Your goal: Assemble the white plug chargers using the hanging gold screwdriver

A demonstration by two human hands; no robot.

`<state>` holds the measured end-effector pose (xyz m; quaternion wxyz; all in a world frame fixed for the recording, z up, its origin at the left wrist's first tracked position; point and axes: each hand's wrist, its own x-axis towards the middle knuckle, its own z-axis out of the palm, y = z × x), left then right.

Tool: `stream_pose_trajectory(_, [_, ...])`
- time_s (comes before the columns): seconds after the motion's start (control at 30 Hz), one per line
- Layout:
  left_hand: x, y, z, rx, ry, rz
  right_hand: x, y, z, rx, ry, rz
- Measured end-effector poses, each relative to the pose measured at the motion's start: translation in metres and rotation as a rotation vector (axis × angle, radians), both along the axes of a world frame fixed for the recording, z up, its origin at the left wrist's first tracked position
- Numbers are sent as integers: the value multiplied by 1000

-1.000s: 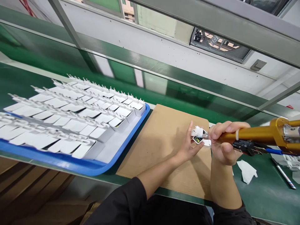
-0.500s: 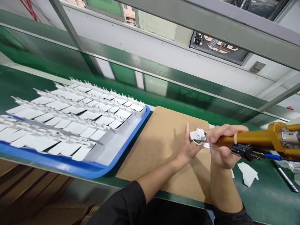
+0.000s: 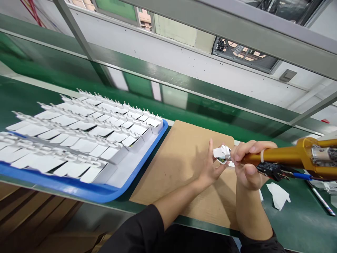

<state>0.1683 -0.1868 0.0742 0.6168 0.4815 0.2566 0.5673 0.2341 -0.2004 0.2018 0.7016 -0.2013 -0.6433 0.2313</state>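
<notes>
My left hand [image 3: 210,168] holds a small white charger plug [image 3: 222,152] between thumb and fingers, above a sheet of brown cardboard [image 3: 181,158]. A green and yellow part shows at the plug's underside. My right hand [image 3: 247,165] is wrapped round the golden barrel of a hand tool [image 3: 286,156], whose tip touches the plug. The tool's thick rear end reaches off to the right, with a black switch and a blue wire under it.
A blue tray [image 3: 86,191] on the left holds several rows of white charger plugs [image 3: 79,133]. The bench is a green mat [image 3: 302,218]. White paper scraps [image 3: 277,193] and a pen [image 3: 321,200] lie at the right. A metal frame rail runs overhead.
Between the earliest frame and now the plug has been turned a little in my left hand, and both hands have drifted slightly left. The tool's tip stays on the plug.
</notes>
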Motion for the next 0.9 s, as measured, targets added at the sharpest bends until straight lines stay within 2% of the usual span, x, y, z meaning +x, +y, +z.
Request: stream_pose_trajectory(0.9, [-1, -1, -4, 10, -14, -28, 2, -3, 1, -29, -40, -65])
